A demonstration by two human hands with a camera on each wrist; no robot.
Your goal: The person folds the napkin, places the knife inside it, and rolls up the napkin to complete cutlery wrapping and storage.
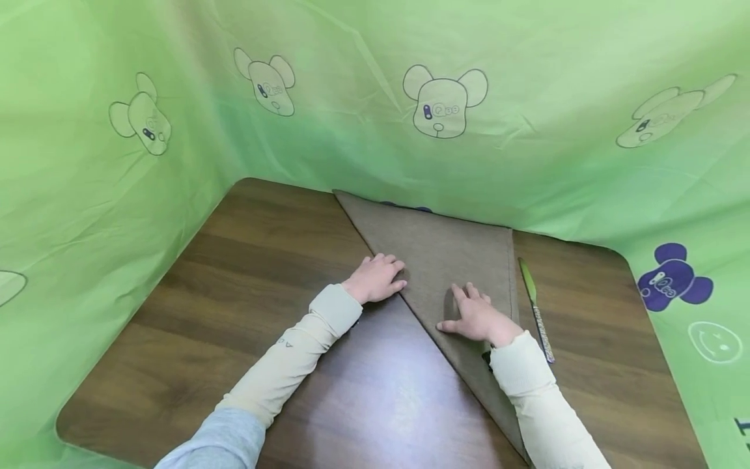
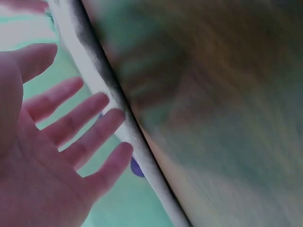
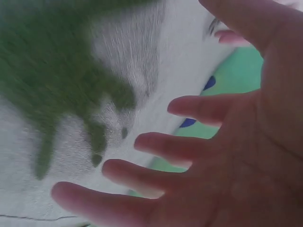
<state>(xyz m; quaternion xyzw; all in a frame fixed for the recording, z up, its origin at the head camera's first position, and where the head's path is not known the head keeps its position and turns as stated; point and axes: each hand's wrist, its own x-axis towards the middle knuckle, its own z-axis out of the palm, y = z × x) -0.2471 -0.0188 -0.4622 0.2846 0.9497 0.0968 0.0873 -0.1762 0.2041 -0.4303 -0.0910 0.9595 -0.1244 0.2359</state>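
Observation:
A brown cloth [image 1: 457, 251] lies on the wooden table in a triangular shape, its long slanting edge running from the far side down to the near right. My left hand [image 1: 377, 279] is at the middle of that slanting edge, fingers reaching onto the cloth. Over the cloth's right part is my right hand [image 1: 477, 317], its fingers spread and thumb out to the left. In the left wrist view, the fingers [image 2: 90, 127] are extended beside the cloth's edge [image 2: 113, 97]. The right wrist view shows straight, parted fingers [image 3: 137, 175] close to the cloth surface [image 3: 142, 52], with nothing held.
Right of the cloth lies a knife [image 1: 536, 306] with a green blade and a patterned handle. The wooden table [image 1: 252, 260] has rounded corners. Green fabric [image 1: 351, 98] printed with bear heads surrounds it at the back and sides.

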